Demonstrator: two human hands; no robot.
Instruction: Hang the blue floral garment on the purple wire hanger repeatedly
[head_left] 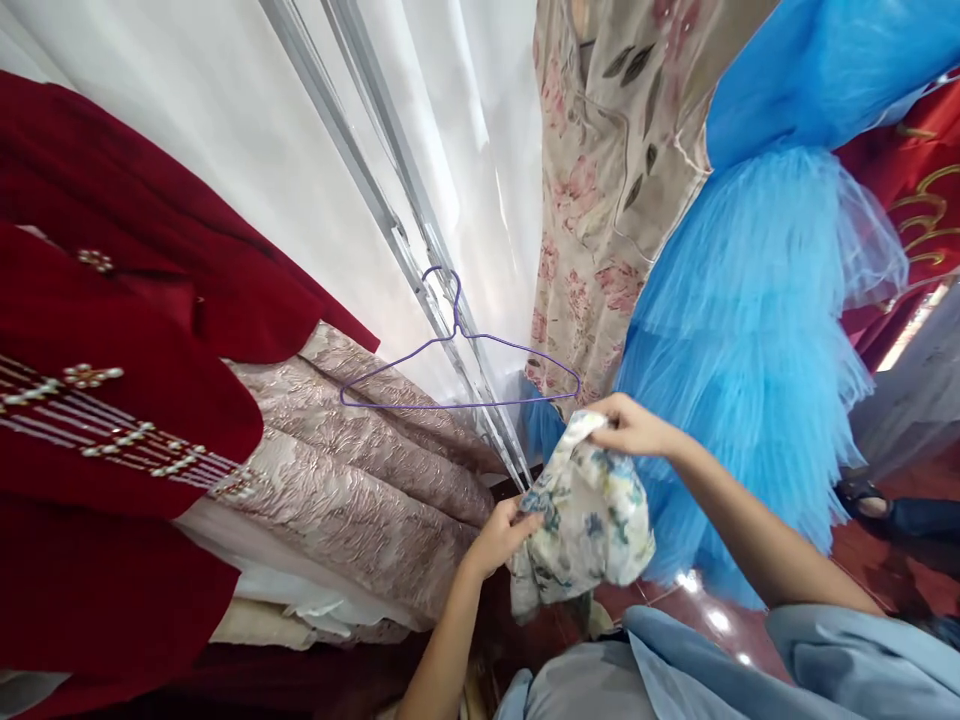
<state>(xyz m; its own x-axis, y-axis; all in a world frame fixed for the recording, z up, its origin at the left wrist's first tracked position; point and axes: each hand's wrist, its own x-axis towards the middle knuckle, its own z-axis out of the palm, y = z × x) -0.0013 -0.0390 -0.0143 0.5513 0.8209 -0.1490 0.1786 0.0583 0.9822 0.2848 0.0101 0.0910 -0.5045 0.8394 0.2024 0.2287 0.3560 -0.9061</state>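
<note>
A white garment (592,530) with a blue, green and yellow floral print hangs between my two hands, in front of my body. My left hand (499,540) pinches its left edge. With fingers closed, my right hand (626,425) grips its upper edge, higher and further right. Just beyond the garment is a thin purple clothes hanger (457,333) with nothing on it, its hook at a metal rail. Neither hand touches the hanger. The lower part of the garment is bunched, so its full shape is hidden.
Dark red garments (112,300) with beaded trim and a pink brocade garment (360,450) hang at left. To the right are a beige floral garment (585,220) and a blue tulle dress (757,330). A white curtain (225,120) backs the metal poles (337,110). Another person's foot (870,505) shows far right.
</note>
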